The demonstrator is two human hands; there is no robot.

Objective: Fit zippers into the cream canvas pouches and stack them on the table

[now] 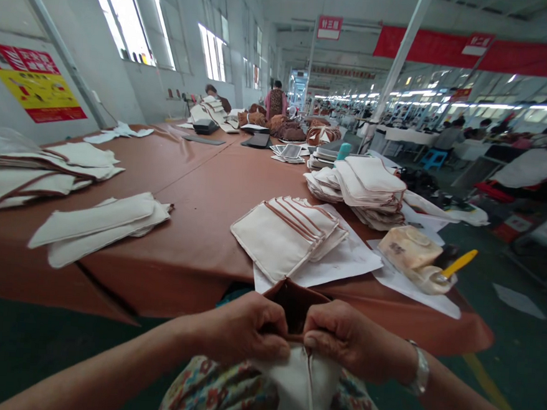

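Observation:
Over my lap hangs a cream fabric pouch (307, 388) with a brown inside and a seam down its front. My left hand (260, 326) pinches the left side of its open rim, thumb on top. On the right side of the same rim my right hand (339, 331) is closed in a like grip. Between the two hands the brown opening gapes, its far corner pointing up toward the table edge. Just beyond lies a fanned stack of cream pieces with brown edges (275, 239), resting on white paper (344, 266).
A brown-covered table (197, 224) spreads ahead. Cream pieces (103, 224) lie at left, near a larger pile (36, 173). Right of centre stands a tall cream stack (371, 187). A tub (411, 252) and a yellow-handled brush (459, 265) sit near the right edge. People work farther back.

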